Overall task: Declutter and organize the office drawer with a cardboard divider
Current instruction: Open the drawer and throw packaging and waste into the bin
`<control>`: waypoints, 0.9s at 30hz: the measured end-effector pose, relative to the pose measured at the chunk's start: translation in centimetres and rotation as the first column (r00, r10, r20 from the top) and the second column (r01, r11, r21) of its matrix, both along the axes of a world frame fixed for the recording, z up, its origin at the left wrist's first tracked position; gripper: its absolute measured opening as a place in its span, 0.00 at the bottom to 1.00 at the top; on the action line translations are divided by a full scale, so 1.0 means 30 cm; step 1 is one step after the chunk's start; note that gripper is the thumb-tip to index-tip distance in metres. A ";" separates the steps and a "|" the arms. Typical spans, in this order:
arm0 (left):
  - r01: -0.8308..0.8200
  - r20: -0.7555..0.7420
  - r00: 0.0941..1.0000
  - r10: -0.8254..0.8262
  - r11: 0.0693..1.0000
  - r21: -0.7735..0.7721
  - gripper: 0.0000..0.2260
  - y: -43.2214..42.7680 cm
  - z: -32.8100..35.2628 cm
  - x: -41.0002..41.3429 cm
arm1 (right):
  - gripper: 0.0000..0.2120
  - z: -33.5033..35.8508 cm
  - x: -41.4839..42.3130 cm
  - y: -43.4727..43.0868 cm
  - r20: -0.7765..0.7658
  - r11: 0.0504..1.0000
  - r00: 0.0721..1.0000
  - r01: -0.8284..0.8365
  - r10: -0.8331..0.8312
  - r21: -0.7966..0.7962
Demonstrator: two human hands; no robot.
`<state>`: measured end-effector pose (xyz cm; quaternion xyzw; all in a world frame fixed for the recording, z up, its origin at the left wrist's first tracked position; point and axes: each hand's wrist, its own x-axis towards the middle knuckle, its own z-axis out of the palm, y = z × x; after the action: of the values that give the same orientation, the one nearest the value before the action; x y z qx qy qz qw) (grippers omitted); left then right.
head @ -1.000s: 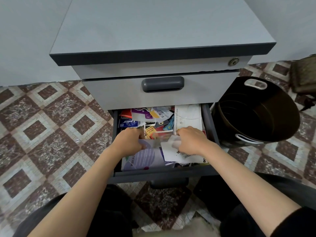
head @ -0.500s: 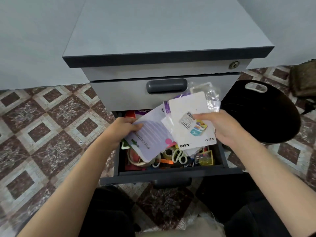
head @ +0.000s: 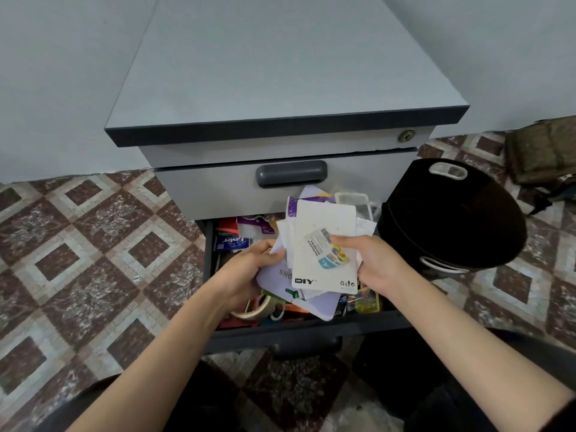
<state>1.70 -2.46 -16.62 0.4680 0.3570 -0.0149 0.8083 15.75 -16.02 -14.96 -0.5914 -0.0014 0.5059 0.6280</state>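
Observation:
The lower drawer (head: pixel 305 330) of a grey cabinet stands pulled out, crammed with clutter. Above it I hold a stack of papers and packaging (head: pixel 324 241); a white card marked DIY lies on top, with purple sheets beneath. My left hand (head: pixel 249 269) grips the stack's left edge, thumb on top. My right hand (head: pixel 371 263) grips its right edge. Below the stack, in the drawer, lie a roll of tape (head: pixel 258 307), scissors, a blue Faster box (head: pixel 233 243) and small coloured items. No cardboard divider is in sight.
The cabinet's upper drawer (head: pixel 218 194) is closed, with a dark handle. A black bin (head: pixel 461 219) with white handles stands on the patterned tile floor just right of the cabinet. A brown bag (head: pixel 542 151) lies at the far right. My legs flank the drawer front.
Both hands lifted the stack of papers out of the drawer and brought it together above it, which uncovered the tape and scissors underneath.

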 end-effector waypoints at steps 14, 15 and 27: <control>-0.088 0.070 0.994 0.081 0.991 0.098 0.14 -0.079 0.046 0.019 | 0.52 -0.013 -0.036 -0.006 0.251 0.995 0.964 0.073 -0.086 0.062; -0.102 0.075 0.993 0.096 0.991 0.084 0.14 -0.080 0.041 0.021 | 0.54 -0.013 -0.027 -0.008 0.243 0.995 0.967 0.067 -0.082 0.073; -0.020 -0.056 0.998 0.026 0.994 0.106 0.13 -0.052 -0.021 0.018 | 0.17 -0.052 0.041 0.028 0.297 0.968 0.950 0.158 -0.096 -0.194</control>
<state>2.22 -4.01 -17.25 0.5054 0.3856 -0.0002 0.7719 16.98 -15.17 -16.51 -0.7216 0.0013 0.3707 0.5847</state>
